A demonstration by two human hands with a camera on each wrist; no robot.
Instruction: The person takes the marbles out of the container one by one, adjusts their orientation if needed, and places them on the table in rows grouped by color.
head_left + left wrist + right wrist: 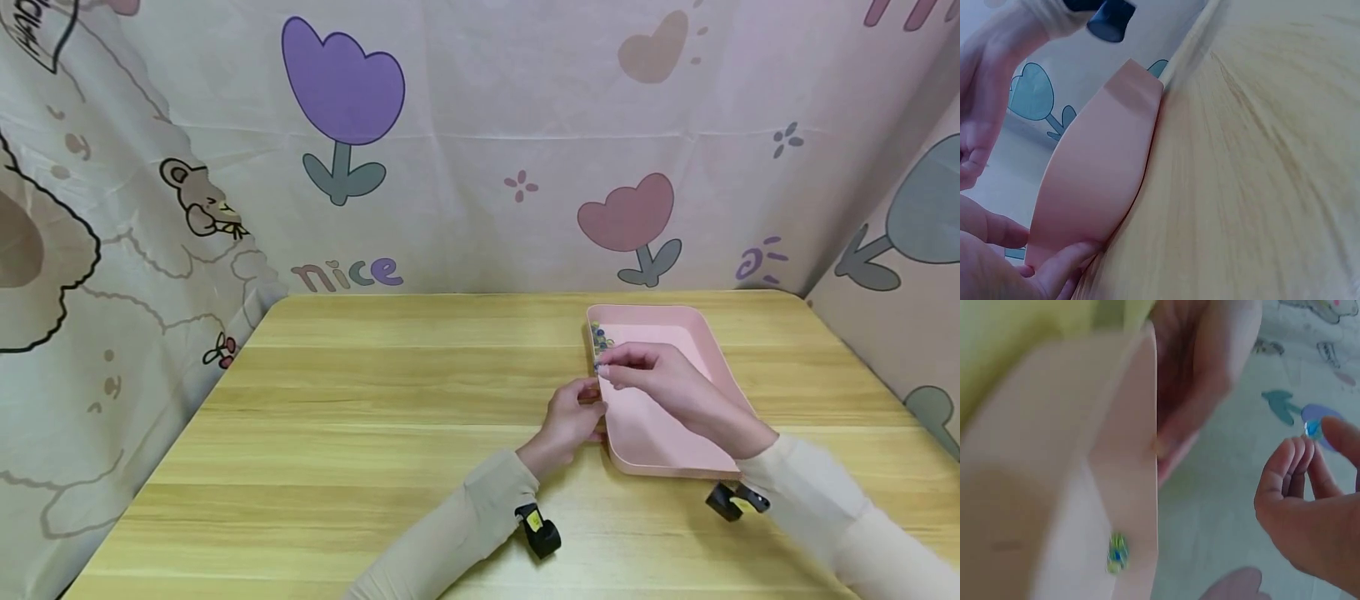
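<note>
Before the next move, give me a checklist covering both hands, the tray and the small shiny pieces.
1. Right hand free: not ok; it pinches a small blue piece between thumb and fingers.
2. Left hand on the pink tray: ok; it grips the left side.
3. Small shiny pieces inside the tray: ok for those visible; they gather along its left wall.
4. Exact count of pieces: cannot tell; too small and partly hidden by the right hand.
5. Tray wholly on the wooden table: ok; no overhang shows.
</note>
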